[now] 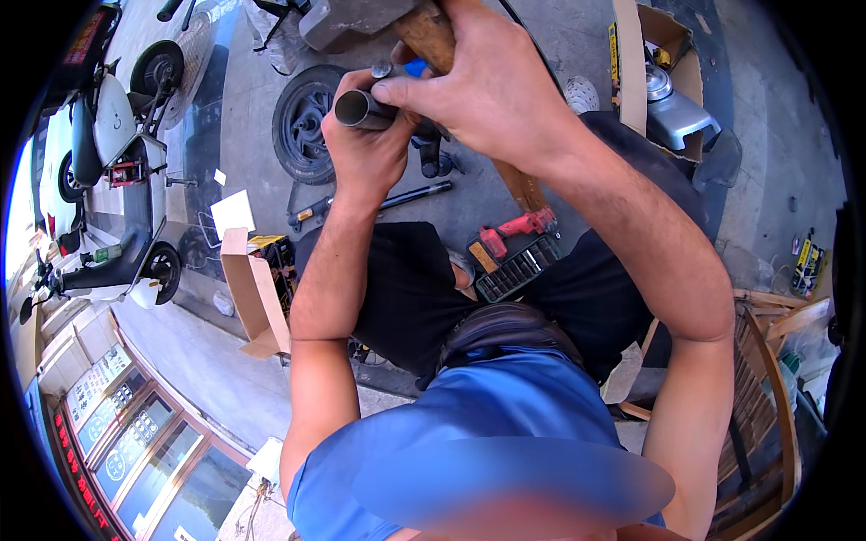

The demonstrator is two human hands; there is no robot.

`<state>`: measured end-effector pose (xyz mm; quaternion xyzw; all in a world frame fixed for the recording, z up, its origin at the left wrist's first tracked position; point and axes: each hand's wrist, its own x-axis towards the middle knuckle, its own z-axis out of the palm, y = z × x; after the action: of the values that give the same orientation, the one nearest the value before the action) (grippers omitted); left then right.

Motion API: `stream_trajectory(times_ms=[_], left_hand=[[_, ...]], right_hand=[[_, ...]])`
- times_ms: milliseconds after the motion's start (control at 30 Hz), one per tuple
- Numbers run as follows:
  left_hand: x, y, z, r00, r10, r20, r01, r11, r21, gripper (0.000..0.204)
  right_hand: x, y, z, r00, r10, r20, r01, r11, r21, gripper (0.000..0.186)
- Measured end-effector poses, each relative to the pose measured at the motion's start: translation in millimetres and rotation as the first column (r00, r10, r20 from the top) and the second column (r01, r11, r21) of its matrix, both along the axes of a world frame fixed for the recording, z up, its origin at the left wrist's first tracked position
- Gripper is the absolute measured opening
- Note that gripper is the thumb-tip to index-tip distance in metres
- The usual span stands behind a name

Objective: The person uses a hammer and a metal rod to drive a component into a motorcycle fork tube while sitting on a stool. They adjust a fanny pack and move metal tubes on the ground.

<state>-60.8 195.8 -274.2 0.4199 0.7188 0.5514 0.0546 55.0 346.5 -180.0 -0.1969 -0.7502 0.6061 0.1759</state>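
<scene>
My left hand (pixel 365 149) is closed around a short grey metal tube (pixel 359 108), whose open end points left. My right hand (pixel 483 77) grips the wooden handle (pixel 428 34) of a hammer, with the grey hammer head (pixel 347 18) just above the tube at the top of the picture. The handle's lower end (pixel 523 185) sticks out below my right wrist. Both hands are held close together above my lap, fingers touching around the tube.
A small black wheel (pixel 302 122) lies on the concrete below the hands. A dark rod (pixel 415 192), a red power tool (pixel 514 230) and a black socket tray (pixel 519 269) lie nearby. An open cardboard box (pixel 257 288) sits left, another box (pixel 654 63) right. Scooters (pixel 117 180) stand far left.
</scene>
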Motion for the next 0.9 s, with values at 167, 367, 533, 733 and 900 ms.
stream_trajectory(times_ms=[167, 367, 533, 733, 900], left_hand=[[-3.3, -2.8, -2.8, 0.998, 0.006, 0.07, -0.008, 1.0, 0.017, 0.038], [19.3, 3.4, -12.4, 0.928, 0.034, 0.37, -0.129, 0.963, 0.235, 0.025], [-1.9, 1.9, -21.8, 0.909, -0.031, 0.417, -0.046, 0.984, 0.172, 0.029], [-3.2, -6.7, -20.3, 0.862, -0.209, 0.462, 0.159, 0.977, 0.145, 0.031], [-16.3, -10.8, -18.7, 0.846, -0.322, 0.425, 0.232, 0.94, 0.25, 0.026]], right_hand=[[-18.5, -6.9, -14.5, 0.997, -0.078, 0.003, 0.078, 0.997, 0.024, 0.059], [-13.5, 12.4, -22.4, 0.986, -0.152, -0.07, 0.161, 0.976, 0.146, 0.049], [0.4, 17.2, -0.6, 0.981, -0.192, -0.033, 0.195, 0.976, 0.102, 0.047], [1.2, 16.2, -22.8, 0.954, -0.162, -0.252, 0.202, 0.969, 0.143, 0.05], [-4.3, 14.9, -37.0, 0.937, -0.198, -0.286, 0.225, 0.972, 0.062, 0.044]])
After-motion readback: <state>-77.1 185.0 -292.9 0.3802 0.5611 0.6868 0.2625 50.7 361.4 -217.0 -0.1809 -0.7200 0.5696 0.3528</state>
